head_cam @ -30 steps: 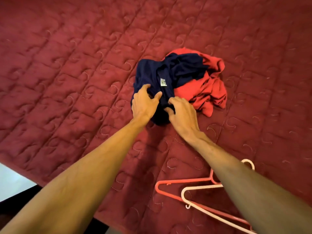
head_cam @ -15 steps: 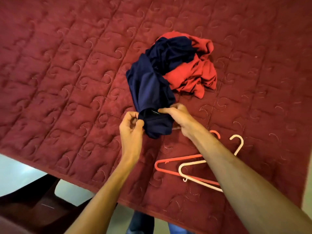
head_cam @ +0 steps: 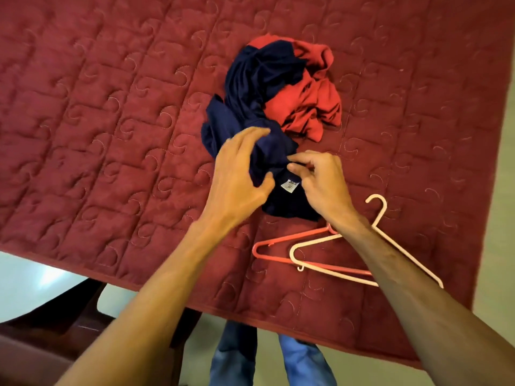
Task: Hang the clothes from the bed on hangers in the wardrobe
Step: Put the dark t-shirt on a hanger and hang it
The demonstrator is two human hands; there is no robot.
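Observation:
A crumpled navy shirt [head_cam: 250,87] lies stretched toward me on the red quilted bed [head_cam: 111,121], with a white label showing at its collar. A bright red garment [head_cam: 309,101] is bunched under and to the right of it. My right hand [head_cam: 320,182] pinches the navy collar beside the label. My left hand [head_cam: 237,174] rests on the navy cloth with thumb and fingers closing around a fold. A red hanger [head_cam: 278,240] and a white hanger [head_cam: 376,218] lie crossed on the bed, partly under my right forearm.
The bed's near edge runs diagonally below my forearms. A dark wooden chair [head_cam: 55,330] stands at lower left on the pale floor [head_cam: 28,285]. My legs in blue jeans [head_cam: 237,358] show below the bed edge.
The navy shirt has been drawn nearer and turned, so the label shows at the collar. My left hand moved up onto the cloth; my right hand shifted to the collar.

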